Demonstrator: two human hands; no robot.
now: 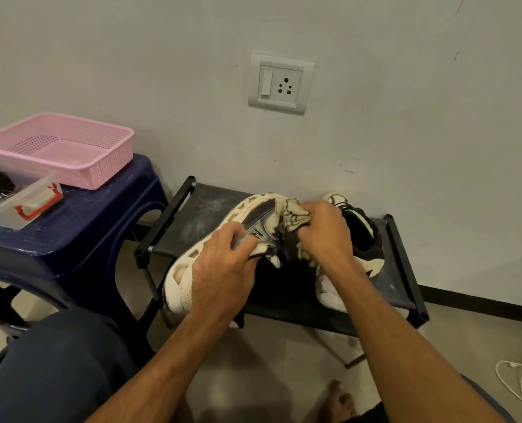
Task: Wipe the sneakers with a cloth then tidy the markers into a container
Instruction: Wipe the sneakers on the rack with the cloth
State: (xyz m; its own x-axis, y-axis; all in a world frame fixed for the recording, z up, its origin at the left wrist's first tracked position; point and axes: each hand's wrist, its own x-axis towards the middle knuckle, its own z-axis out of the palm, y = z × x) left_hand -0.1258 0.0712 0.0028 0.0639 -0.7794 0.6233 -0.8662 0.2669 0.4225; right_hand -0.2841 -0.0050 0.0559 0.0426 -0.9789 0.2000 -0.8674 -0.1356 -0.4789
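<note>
Knee [55, 361] at 8 o'clock | left hand [223, 267] gripped sneaker [180, 282] sidewall, probably light, stiff-soled | right hand [323, 233] clenched soft cloth [296, 213], 12 o'clock

White plastic switch-and-socket plate [280, 83] on the wall [131, 56] above the right hand [323, 230]; thin white cable [519, 380] lies on the floor [284, 361], below-right of it.
</note>
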